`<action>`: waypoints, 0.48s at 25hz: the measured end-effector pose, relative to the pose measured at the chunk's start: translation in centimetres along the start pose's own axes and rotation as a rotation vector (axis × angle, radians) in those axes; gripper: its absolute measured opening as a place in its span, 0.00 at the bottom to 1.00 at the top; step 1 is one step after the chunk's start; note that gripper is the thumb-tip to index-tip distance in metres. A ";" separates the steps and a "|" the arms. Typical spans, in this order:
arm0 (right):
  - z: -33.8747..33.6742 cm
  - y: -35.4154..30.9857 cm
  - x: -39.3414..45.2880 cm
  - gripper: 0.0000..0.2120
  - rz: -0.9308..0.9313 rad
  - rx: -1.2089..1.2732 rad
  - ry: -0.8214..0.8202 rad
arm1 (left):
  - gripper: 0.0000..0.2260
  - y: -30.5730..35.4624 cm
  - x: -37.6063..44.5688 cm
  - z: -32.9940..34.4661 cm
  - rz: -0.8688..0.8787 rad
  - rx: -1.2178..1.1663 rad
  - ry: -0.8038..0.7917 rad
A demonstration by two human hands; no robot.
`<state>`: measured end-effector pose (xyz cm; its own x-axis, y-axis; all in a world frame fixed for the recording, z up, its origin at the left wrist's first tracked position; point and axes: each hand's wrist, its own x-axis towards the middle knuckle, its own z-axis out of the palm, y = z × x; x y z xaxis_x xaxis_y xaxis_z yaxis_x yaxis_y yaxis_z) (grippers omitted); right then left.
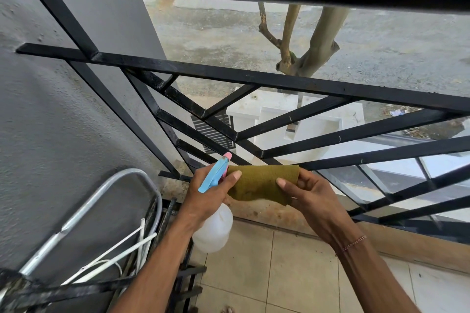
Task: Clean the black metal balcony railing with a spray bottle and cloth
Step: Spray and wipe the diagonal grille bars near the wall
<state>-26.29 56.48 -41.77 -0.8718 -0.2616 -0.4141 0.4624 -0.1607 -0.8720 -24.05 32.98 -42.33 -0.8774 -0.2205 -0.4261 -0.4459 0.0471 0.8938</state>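
Right now the cloth (262, 183) is in the middle, low down, just in front of the bottom bars of the black railing (279, 81). It is olive green and folded, and both hands have it. The right hand (312, 198) pinches its right end, with the thumb on top and the fingers curled under. The left hand (211, 190) does two jobs: its fingers wrap round the neck of the spray bottle (215, 226), and its thumb lies on the cloth's left end. The bottle is white with a blue trigger and a pink tip, and it hangs down below the hand.

The bars look wet and shiny in spots. Past them is a long drop to the street and a bare tree (315, 43).

What could go wrong? The left hand is holding two things at once. If it lets go a little, the bottle could slip and fall on the floor tiles (279, 274). The cloth could slide out between the bars and drop far down.
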 end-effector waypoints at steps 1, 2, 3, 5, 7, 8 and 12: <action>-0.1 0.1 -0.1 0.18 -0.006 0.020 -0.022 | 0.18 -0.1 0.2 -0.4 0.034 0.032 -0.013; -0.1 0.2 -0.2 0.19 -0.016 0.022 -0.040 | 0.15 -0.1 0.4 -0.8 0.067 0.050 -0.029; -0.2 0.3 -0.2 0.18 -0.051 0.001 -0.031 | 0.13 -0.2 0.5 -1.1 0.100 0.069 -0.043; -0.4 0.5 0.1 0.13 -0.234 -0.079 -0.005 | 0.10 0.3 0.2 -1.3 0.190 0.087 -0.062; -0.5 0.5 0.2 0.07 -0.419 -0.149 -0.078 | 0.05 0.8 -0.2 -1.3 0.265 0.071 -0.071; -0.7 0.6 0.3 0.12 -0.452 -0.206 -0.078 | 0.05 1.1 -0.2 -1.2 0.287 0.073 -0.071; -1.1 -0.1 0.6 0.26 -0.451 -0.450 -0.055 | 0.12 1.4 -0.1 -1.0 0.282 0.063 -0.050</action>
<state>-27.05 57.35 -42.21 -0.9499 -0.3118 0.0225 -0.0713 0.1458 -0.9867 -24.40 32.13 -40.90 -0.9752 -0.1417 -0.1700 -0.1921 0.1607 0.9681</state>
